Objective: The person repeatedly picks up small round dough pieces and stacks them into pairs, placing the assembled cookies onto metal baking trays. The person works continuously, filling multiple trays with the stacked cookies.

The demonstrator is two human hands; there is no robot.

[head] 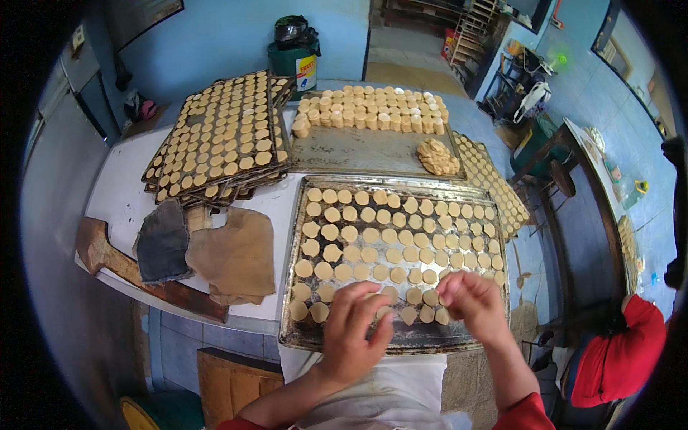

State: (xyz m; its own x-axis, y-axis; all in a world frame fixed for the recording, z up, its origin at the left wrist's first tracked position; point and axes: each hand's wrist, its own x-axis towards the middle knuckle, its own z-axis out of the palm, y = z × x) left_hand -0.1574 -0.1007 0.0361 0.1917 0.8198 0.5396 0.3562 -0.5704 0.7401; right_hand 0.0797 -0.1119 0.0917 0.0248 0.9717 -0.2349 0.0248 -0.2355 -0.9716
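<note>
In front of me a metal baking tray (pixel 416 337) carries rows of flat round dough pieces (pixel 370 235). Over its near edge hovers my left hand (pixel 352 336), fingers curved and apart, with nothing seen in it; it hides some pieces. My right hand (pixel 475 306) is above the near right part of the tray, thumb and fingertips drawn together. Blur hides whether anything is pinched there. Behind this tray lies another tray (pixel 349 153), with stacked dough rounds (pixel 371 114) along its far side and a lump of dough (pixel 438 157) at its right.
Stacked trays of dough rounds (pixel 228 137) stand on the white table (pixel 121 180) at left. Closer are a brown cloth (pixel 239 252), a dark cloth (pixel 162 244) and a long worn brown piece (pixel 166 290). Another filled tray (pixel 492 183) lies right. A person in red (pixel 618 355) is at far right.
</note>
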